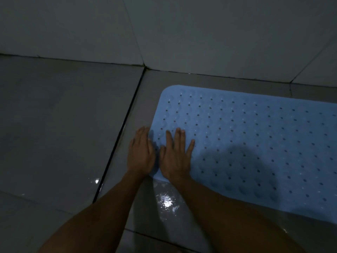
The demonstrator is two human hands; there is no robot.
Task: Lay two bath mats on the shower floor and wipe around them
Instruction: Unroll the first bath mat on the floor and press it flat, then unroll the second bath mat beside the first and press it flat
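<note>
Flat, both hands (141, 154) on mat (255, 139)

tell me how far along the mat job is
Done: one blue bath mat lies flat on the wet tile floor by the wall. In hand: left hand and right hand press its near corner down. Left: no second mat or cloth in view, so that and the wiping remain.

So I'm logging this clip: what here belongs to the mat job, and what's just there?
Job: blue bath mat; left hand and right hand, flat on its corner; wet floor.
Just there: tiled wall.
</note>
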